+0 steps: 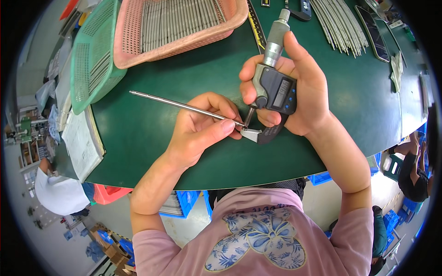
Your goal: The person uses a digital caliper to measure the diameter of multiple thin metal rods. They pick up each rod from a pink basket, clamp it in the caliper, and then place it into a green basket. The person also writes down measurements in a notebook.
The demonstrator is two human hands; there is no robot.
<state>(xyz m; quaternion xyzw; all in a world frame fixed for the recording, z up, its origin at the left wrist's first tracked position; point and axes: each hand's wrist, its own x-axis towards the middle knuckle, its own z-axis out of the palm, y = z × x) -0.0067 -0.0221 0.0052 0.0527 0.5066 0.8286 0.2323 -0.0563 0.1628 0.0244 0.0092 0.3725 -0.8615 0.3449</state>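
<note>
My left hand (202,124) pinches a thin, shiny metal rod (170,101) between thumb and fingers. The rod slants down to the right, and its right end lies at the jaws of a digital micrometer (281,92). Wrapped round that micrometer is my right hand (306,83), with the thumb stretched up along the barrel. The tool has a grey thimble on top, a small display and blue buttons, and a curved frame below. Whether its spindle and anvil touch the rod end is too small to tell.
A pink basket (179,54) full of metal rods stands at the far left, beside a green basket (79,76). More rods (340,25) lie at the far right, near a phone (372,34). Papers (83,142) rest at the left table edge. Other people sit beyond both sides.
</note>
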